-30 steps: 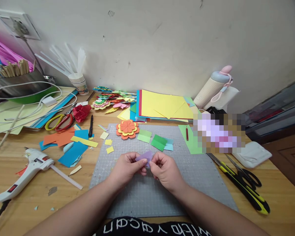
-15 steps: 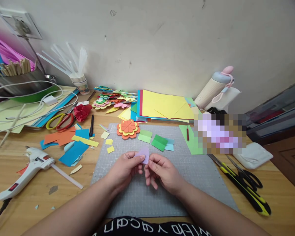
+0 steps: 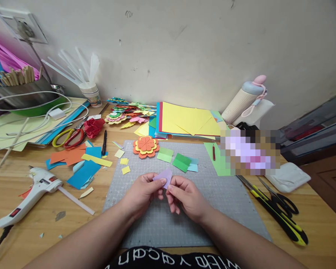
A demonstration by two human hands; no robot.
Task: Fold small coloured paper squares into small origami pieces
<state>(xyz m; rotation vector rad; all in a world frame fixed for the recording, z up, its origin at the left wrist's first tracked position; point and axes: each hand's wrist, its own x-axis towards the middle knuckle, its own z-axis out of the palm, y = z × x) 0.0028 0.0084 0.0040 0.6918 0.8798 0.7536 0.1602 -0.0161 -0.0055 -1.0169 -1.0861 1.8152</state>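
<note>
A small piece of purple paper [image 3: 164, 175] is pinched between the fingers of both hands above the grey cutting mat [image 3: 212, 209]. My left hand [image 3: 144, 190] grips it with the thumb on top. At its lower right edge, my right hand [image 3: 186, 196] closes thumb and forefinger on the paper, other fingers curled loosely below. Beyond the hands lie a layered orange and yellow paper flower [image 3: 146, 146], a light green folded paper [image 3: 165, 154], a dark green folded paper [image 3: 181, 162] and a light blue piece [image 3: 193, 164]. Small yellow squares [image 3: 126, 170] sit to the left.
A white glue gun [image 3: 36, 194] and paper scraps [image 3: 84, 173] lie on the left. To the right are black scissors [image 3: 282, 201] and a yellow-black utility knife [image 3: 280, 215]. Stacked coloured paper [image 3: 190, 117], finished paper flowers [image 3: 128, 116] and a bottle [image 3: 242, 99] stand along the wall.
The purple paper has turned in my fingers, showing a wider, squarer face. My right fingers have shifted slightly along its edge; the other things stay where they were.
</note>
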